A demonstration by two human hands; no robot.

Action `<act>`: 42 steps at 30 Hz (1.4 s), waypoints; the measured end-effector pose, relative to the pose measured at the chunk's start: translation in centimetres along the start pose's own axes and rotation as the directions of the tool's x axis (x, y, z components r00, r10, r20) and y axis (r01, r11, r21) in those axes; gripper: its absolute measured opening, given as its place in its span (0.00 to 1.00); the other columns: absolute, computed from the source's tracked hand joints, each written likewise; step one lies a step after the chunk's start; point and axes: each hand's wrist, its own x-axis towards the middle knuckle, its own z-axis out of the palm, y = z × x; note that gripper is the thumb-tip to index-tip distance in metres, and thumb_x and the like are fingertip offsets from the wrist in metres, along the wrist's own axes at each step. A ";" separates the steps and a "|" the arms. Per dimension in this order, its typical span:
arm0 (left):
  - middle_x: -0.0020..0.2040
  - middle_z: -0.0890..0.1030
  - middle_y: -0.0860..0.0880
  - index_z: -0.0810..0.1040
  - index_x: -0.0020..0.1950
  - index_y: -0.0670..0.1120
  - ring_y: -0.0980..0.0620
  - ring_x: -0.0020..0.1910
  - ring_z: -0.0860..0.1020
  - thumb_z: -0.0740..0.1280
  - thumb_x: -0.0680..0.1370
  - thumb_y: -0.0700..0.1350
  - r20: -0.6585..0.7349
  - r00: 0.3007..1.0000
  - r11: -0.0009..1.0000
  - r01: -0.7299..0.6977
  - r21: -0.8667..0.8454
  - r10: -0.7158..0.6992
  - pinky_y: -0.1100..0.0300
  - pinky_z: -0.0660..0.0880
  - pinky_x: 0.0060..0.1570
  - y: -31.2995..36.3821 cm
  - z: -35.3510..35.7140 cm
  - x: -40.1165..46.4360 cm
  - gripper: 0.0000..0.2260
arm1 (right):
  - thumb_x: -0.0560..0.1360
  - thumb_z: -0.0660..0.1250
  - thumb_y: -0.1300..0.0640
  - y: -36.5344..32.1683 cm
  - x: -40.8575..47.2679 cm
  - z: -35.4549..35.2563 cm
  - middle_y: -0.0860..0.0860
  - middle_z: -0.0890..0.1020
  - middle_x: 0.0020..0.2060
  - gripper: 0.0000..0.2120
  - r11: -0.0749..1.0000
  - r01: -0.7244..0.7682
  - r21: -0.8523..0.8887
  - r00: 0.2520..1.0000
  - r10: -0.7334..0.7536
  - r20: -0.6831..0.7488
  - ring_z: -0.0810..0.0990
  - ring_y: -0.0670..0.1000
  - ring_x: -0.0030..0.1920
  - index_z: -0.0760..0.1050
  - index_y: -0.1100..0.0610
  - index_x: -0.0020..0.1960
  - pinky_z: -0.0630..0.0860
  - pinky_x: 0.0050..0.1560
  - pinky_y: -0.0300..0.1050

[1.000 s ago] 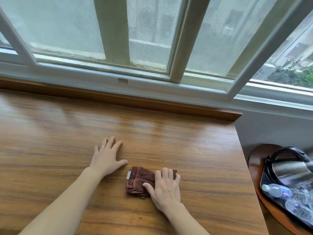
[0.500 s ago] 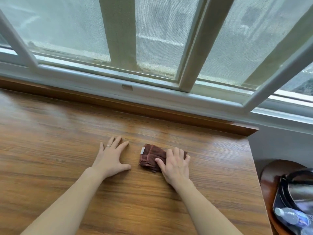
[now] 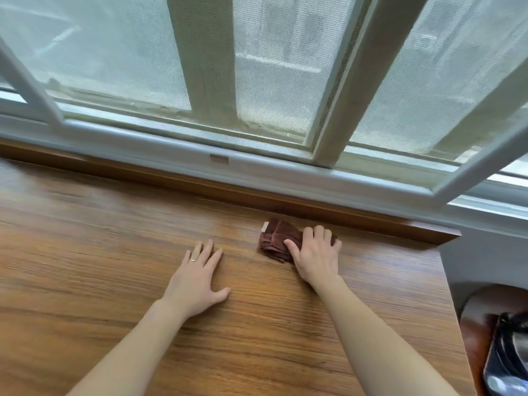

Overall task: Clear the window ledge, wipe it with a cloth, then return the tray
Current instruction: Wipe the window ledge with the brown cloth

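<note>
Lying folded on the wooden ledge (image 3: 114, 252), close to its back edge and toward the right end: a dark red-brown cloth (image 3: 275, 242) with a small white tag showing at its upper left corner. Pressing down on the cloth's right half, the right hand (image 3: 315, 254), fingers fairly straight and slightly spread, thumb reaching out to the left over the fabric. Resting flat on bare wood just left of the cloth and apart from it, the left hand (image 3: 198, 277), fingers straight and close together, thumb splayed to the right, a ring (image 3: 193, 260) showing on one finger. Running along behind the ledge, a raised wooden strip (image 3: 171, 178), then the pale window frame (image 3: 257, 164) and mesh-covered panes. Sitting lower at the far right, partly cut off, a dark wooden tray (image 3: 480, 318) holding a black kettle (image 3: 511, 350).
</note>
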 end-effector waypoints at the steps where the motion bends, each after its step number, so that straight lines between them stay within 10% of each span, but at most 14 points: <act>1: 0.80 0.44 0.47 0.49 0.80 0.49 0.46 0.79 0.43 0.59 0.74 0.69 -0.006 1.000 1.000 -0.004 -0.010 0.004 0.51 0.44 0.76 0.0 0.0 0.0 0.42 | 0.77 0.49 0.33 0.2 0.7 -0.1 0.57 0.77 0.50 0.30 1.000 0.000 -0.009 1.000 0.000 0.025 0.74 0.60 0.50 0.75 0.57 0.52 0.71 0.49 0.60; 8: 0.80 0.48 0.46 0.53 0.80 0.48 0.45 0.79 0.46 0.50 0.68 0.71 -0.053 0.999 1.000 -0.006 0.001 0.006 0.50 0.46 0.76 0.0 0.4 -0.1 0.45 | 0.78 0.50 0.33 0.8 3.2 -0.5 0.57 0.74 0.58 0.29 1.000 -0.024 -0.006 0.993 0.025 0.115 0.71 0.60 0.58 0.72 0.56 0.62 0.68 0.56 0.62; 42: 0.80 0.50 0.43 0.53 0.79 0.43 0.44 0.79 0.47 0.42 0.71 0.66 -0.055 0.993 0.993 -0.099 0.063 0.102 0.47 0.49 0.76 1.1 3.1 -5.7 0.42 | 0.75 0.54 0.33 -1.1 -17.9 -0.5 0.56 0.75 0.45 0.26 0.998 -0.054 0.032 0.995 0.057 -0.084 0.73 0.59 0.45 0.75 0.55 0.47 0.70 0.48 0.60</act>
